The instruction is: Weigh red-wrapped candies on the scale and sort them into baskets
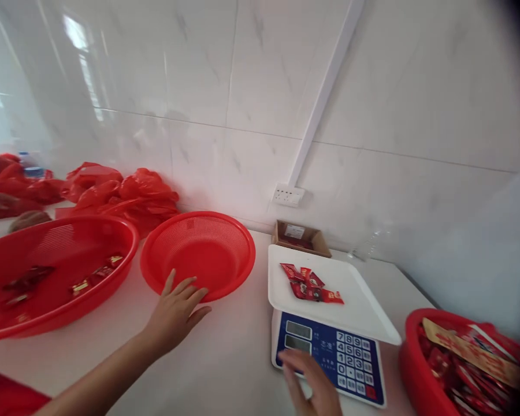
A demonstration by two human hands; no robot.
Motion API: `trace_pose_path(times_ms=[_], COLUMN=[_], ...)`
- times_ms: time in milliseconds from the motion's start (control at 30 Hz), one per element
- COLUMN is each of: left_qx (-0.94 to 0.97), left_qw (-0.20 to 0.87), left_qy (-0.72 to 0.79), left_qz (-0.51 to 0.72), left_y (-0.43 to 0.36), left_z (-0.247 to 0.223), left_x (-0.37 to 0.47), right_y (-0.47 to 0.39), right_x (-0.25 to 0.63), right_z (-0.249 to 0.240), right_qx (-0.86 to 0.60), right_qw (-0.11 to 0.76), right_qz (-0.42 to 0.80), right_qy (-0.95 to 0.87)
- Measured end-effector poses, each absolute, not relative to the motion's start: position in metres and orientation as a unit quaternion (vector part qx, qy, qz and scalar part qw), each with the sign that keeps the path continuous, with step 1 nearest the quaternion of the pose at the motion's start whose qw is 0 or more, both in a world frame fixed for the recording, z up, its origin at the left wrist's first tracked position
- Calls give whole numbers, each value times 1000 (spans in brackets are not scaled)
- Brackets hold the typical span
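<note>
My left hand [178, 312] reaches over the near rim of a round red plastic basket [238, 271], its fingers spread and holding nothing. No contents show inside that basket. My right hand [312, 386], slightly blurred, hovers at the front left of a digital scale [325, 346], thumb and forefinger apart and nothing between them. On the scale's white tray [355, 289] lies a small pile of red wrapped packets [307, 283].
A bigger red basket [130, 242] with a few wrapped pieces stands at left. Red plastic bags [130, 196] heap behind it. Beyond the scale sits a cardboard box [325, 245]. At right, a red tub [409, 358] holds many red packets. A tiled wall [225, 167] with a socket [288, 195] backs the table.
</note>
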State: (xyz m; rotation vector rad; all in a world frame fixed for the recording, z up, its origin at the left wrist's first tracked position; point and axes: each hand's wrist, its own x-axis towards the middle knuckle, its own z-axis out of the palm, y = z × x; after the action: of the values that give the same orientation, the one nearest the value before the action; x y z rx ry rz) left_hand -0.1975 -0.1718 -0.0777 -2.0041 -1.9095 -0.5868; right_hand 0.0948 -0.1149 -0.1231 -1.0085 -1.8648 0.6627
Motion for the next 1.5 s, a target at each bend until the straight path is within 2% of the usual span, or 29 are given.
trace_pose_path(times_ms=[133, 200, 300, 367, 533, 867, 1067, 1133, 1233, 1300, 1400, 1500], left_qx=[-675, -672, -672, -672, -669, -670, -671, -670, -670, -670, -671, -674], left_qw=[236, 258, 272, 278, 287, 280, 285, 286, 289, 289, 292, 299], left_qy=[-639, -618, -590, -577, -557, -549, -545, -545, -541, -540, -539, -533], left_qz=[-283, -316, -356, -372, -399, -415, -415, -415, -418, -420, -417, -414], left_y=[-184, -186, -184, -183, -184, -187, -187, -187, -187, -186, -186, -186], left_z=[-91, -96, -103, -106, -115, -119, -121, -122, -121, -120, -118, -117], left_x=[-195, -194, -193, -194, -199, -204, -206, -206, -206, -206, -206, -206], right_y=[-40, -3, 33, 44, 52, 90, 80, 64, 38, 27, 28, 44], right_x=[112, 109, 96, 88, 82, 81, 15, -15, -45, -46, -15, 41], right_z=[-69, -57, -57, -60, -58, -32, -2, 2, 2, -1, -9, -24], right_qx=[-424, -464, -516, -498, -431, -543, -483, -424, -320, -283, -312, -404], right_qw=[417, 339, 178, 130, 198, 364, 444, 427, 340, 289, 279, 283], right_qz=[129, 97, 100, 107, 99, 109, 192, 240, 310, 315, 273, 183], right_qy=[-794, -813, -832, -851, -875, -749, -730, -761, -828, -859, -866, -850])
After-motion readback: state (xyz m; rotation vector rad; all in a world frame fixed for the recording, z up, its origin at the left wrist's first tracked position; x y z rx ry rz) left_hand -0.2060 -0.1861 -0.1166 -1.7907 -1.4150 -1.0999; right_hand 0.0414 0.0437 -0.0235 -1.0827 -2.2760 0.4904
